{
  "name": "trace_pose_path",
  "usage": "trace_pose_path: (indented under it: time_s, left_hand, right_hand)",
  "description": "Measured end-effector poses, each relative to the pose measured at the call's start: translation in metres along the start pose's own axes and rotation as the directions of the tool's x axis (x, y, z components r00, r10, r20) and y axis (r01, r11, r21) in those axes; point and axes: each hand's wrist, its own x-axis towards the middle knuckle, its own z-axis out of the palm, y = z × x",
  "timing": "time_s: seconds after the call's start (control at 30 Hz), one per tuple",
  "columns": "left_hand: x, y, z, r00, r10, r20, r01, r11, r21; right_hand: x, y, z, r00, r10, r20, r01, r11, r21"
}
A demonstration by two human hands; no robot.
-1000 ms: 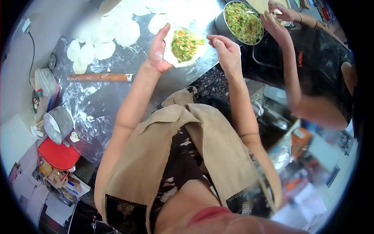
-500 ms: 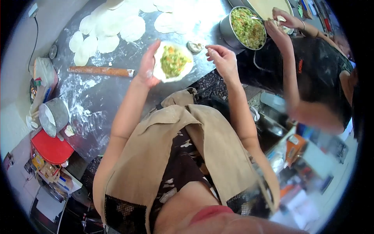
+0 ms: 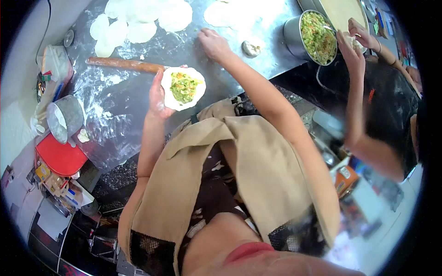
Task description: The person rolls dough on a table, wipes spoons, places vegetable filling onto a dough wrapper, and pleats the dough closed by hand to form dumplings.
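Observation:
A round dough wrapper (image 3: 195,97) rests in my left hand (image 3: 159,95), its fingers curled around the edge from below. Chopped green and orange vegetable filling (image 3: 183,86) is heaped on the wrapper's middle. My right hand (image 3: 214,44) is down at the floured metal table, fingers bent and drawn together; anything between them is hidden. To its right sits a small folded lump of dough (image 3: 252,47). Several flat dough rounds (image 3: 175,16) lie beyond my hands. A wooden rolling pin (image 3: 122,64) lies just left of the wrapper, one end close to it.
A metal pot (image 3: 293,39) of vegetable filling stands at the table's right edge. Past it, a co-worker's hands (image 3: 352,48) hold a pale piece of dough beside a tray (image 3: 343,16). A metal pot (image 3: 69,117) and red lid-like object (image 3: 60,155) are at left.
My left hand has moved left and down with the filled wrapper. My right hand has swung left across the table, away from the dough lump. The view has shifted slightly.

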Motion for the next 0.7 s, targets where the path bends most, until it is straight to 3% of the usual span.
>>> trace_pose_path:
  time_s: [0.07, 0.1, 0.17, 0.2, 0.27, 0.37, 0.4, 0.43, 0.47, 0.5, 0.57, 0.6, 0.63, 0.7]
  left_hand:
    - [0.001, 0.003, 0.002, 1.0, -0.014, 0.015, 0.014, 1.0, -0.016]
    - [0.001, 0.005, 0.004, 1.0, 0.003, -0.001, -0.003, 1.0, -0.005]
    - [0.003, 0.004, 0.007, 0.999, -0.033, 0.001, 0.033, 0.999, 0.004]
    - [0.003, 0.005, 0.009, 0.999, -0.021, 0.029, 0.021, 1.0, 0.021]
    - [0.003, 0.01, 0.012, 1.0, 0.002, -0.003, -0.002, 0.999, 0.038]
    - [0.006, 0.014, 0.012, 0.999, -0.018, -0.037, 0.021, 0.995, 0.095]
    - [0.006, 0.015, 0.014, 0.999, -0.033, -0.007, 0.034, 0.994, 0.104]
    - [0.005, 0.014, 0.015, 0.999, -0.038, 0.0, 0.038, 0.994, 0.104]
    - [0.005, 0.015, 0.017, 0.999, -0.03, 0.013, 0.028, 0.993, 0.119]
    - [0.007, 0.015, 0.019, 1.0, -0.02, 0.023, 0.017, 0.991, 0.13]
    - [0.008, 0.012, 0.025, 0.998, -0.029, 0.058, 0.022, 0.992, 0.123]
    - [0.007, 0.009, 0.03, 0.998, -0.027, 0.054, 0.019, 0.989, 0.146]
    - [0.008, 0.007, 0.038, 0.999, -0.028, 0.046, 0.021, 0.987, 0.16]
    - [0.002, 0.005, 0.06, 0.987, -0.094, 0.13, 0.079, 0.99, 0.116]
  right_hand:
    - [0.023, 0.0, 0.024, 0.986, -0.137, -0.093, 0.131, 0.989, -0.064]
    - [0.025, -0.002, 0.031, 0.99, -0.109, -0.088, 0.103, 0.992, -0.073]
    - [0.019, 0.006, 0.034, 0.968, -0.201, 0.152, 0.232, 0.946, -0.224]
    - [0.008, 0.012, 0.031, 0.975, -0.163, 0.154, 0.197, 0.95, -0.242]
    - [-0.015, 0.015, 0.026, 0.944, -0.326, 0.051, 0.329, 0.918, -0.222]
    - [-0.058, 0.028, 0.008, 0.946, -0.324, 0.036, 0.326, 0.941, -0.092]
    - [-0.08, 0.032, 0.002, 0.996, -0.084, 0.041, 0.083, 0.996, 0.022]
    - [-0.104, 0.04, -0.008, 0.986, 0.154, 0.066, -0.162, 0.978, 0.132]
    - [-0.125, 0.044, -0.046, 0.944, 0.295, 0.147, -0.32, 0.926, 0.199]
    - [-0.151, 0.054, -0.064, 0.951, 0.275, -0.138, -0.253, 0.954, 0.161]
    - [-0.189, 0.084, -0.083, 0.724, 0.573, -0.383, -0.541, 0.817, 0.201]
    - [-0.206, 0.1, -0.087, 0.547, 0.731, -0.408, -0.658, 0.677, 0.33]
    - [-0.212, 0.104, -0.105, 0.49, 0.778, -0.393, -0.729, 0.613, 0.306]
    - [-0.217, 0.096, -0.135, 0.536, 0.694, -0.48, -0.698, 0.685, 0.211]
